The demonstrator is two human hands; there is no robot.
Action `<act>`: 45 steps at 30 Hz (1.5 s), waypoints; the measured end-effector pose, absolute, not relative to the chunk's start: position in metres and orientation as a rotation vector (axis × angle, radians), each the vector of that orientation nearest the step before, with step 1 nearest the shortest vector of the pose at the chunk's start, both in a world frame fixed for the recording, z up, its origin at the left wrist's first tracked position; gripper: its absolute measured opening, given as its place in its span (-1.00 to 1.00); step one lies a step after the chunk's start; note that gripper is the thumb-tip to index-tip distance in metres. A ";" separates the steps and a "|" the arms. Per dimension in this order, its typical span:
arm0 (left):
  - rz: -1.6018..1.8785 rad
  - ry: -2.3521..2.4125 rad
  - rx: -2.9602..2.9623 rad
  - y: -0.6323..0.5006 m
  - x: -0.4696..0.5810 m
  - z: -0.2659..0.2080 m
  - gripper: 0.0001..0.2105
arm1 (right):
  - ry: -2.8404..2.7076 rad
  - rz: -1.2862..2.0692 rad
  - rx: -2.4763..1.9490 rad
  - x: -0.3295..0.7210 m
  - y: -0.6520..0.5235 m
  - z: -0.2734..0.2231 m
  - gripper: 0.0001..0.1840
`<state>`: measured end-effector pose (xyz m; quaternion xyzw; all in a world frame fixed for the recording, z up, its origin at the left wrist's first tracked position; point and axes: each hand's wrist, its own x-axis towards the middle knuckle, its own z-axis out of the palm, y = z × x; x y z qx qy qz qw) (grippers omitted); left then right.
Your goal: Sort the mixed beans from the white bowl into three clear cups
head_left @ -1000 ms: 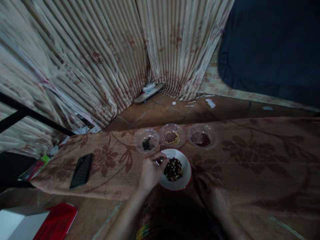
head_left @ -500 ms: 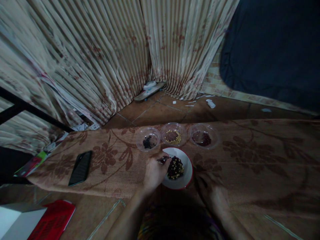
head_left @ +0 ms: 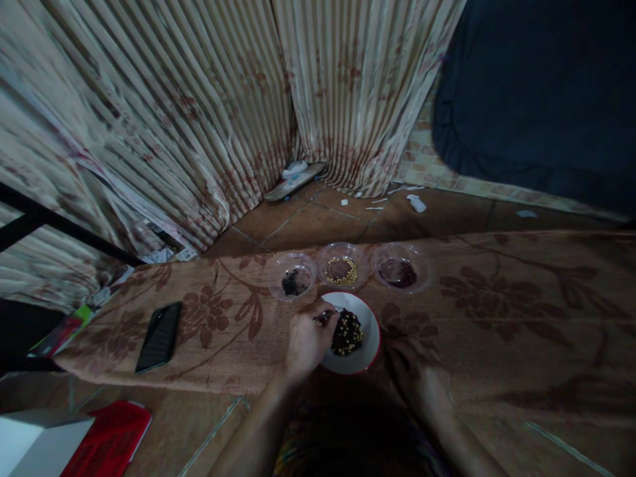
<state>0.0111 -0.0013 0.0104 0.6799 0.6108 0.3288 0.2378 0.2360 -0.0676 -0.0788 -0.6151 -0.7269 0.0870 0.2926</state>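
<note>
My left hand (head_left: 309, 334) is closed in a pinch on slim metal tweezers (head_left: 324, 317), at the left rim of a white bowl with a red edge (head_left: 368, 338). Inside the bowl is a dark heap of small beans (head_left: 342, 331) with yellow ones scattered over it. The tweezers' tips are hard to make out. To the right of the bowl my right hand (head_left: 422, 377) lies low on the cloth in shadow, thumb apart from the loosely bent fingers, with nothing visible in it. Beyond the bowl stand three clear bowls, holding black bits (head_left: 294, 283), yellow beans (head_left: 342, 271) and dark red beans (head_left: 405, 273).
A patterned brown cloth (head_left: 223, 358) covers the low table. On its left lies a black phone (head_left: 159, 336). Striped curtains (head_left: 199, 99) hang behind, with a skateboard (head_left: 295, 182) on the tiled floor. A red bag (head_left: 112, 437) is at lower left.
The whole view has shifted slightly. Both hands stay in nearly the same place, the left still with the tweezers at the bowl.
</note>
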 end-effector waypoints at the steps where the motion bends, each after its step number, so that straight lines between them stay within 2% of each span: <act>1: 0.902 1.678 1.860 -0.001 0.011 0.010 -0.93 | -1.939 0.236 -1.638 0.236 -0.068 -0.078 -0.71; 22: 0.974 1.645 1.771 -0.003 0.012 0.011 -0.93 | -1.903 0.257 -1.651 0.234 -0.067 -0.075 -0.69; 31: 1.062 1.574 1.723 0.005 0.016 0.031 -0.90 | -1.936 0.217 -1.653 0.234 -0.067 -0.075 -0.71; 38: 1.178 1.411 1.803 0.052 0.058 0.055 -0.93 | -1.915 0.215 -1.679 0.232 -0.065 -0.078 -0.72; 45: 1.126 1.409 1.998 0.089 0.101 0.051 -0.97 | -1.905 0.184 -1.637 0.231 -0.064 -0.078 -0.71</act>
